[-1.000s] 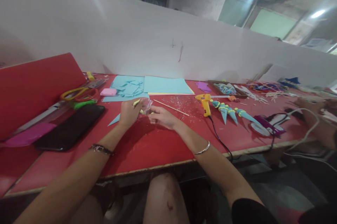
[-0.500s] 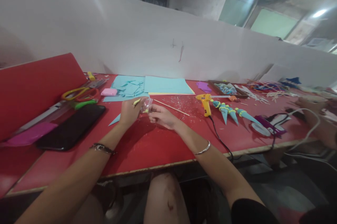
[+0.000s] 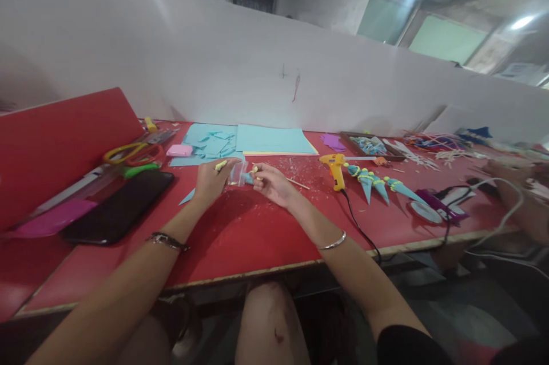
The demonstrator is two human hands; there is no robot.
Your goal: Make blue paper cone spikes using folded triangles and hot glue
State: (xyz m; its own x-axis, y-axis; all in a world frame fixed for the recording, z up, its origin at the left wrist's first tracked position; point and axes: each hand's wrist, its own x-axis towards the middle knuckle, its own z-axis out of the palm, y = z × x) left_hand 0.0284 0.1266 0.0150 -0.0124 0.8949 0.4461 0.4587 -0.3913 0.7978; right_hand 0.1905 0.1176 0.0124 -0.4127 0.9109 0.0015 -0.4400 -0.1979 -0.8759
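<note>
My left hand (image 3: 210, 182) is closed on a small clear plastic bag (image 3: 238, 173). A pale yellow piece (image 3: 220, 166) shows at the same hand's knuckles; its kind is too small to tell. My right hand (image 3: 274, 186) sits just right of the bag, its thumb and fingers pinching a tiny yellow piece (image 3: 254, 169). Something blue (image 3: 249, 178) lies behind, between the hands. The tip of a blue paper cone (image 3: 187, 197) sticks out left of my left wrist. A thin wooden stick (image 3: 298, 183) lies partly hidden behind my right hand.
Right of my hands lie a yellow glue gun (image 3: 335, 169) with a black cord and blue cones with yellow beads (image 3: 372, 181). Blue paper sheets (image 3: 274, 139) are behind. A phone (image 3: 122, 207) and scissors (image 3: 128, 153) lie left. At the far right, another person's hand (image 3: 508, 179) works.
My right hand has drawn slightly right, away from the bag, with a yellow piece at its fingertips. My left hand stays in place with the bag.
</note>
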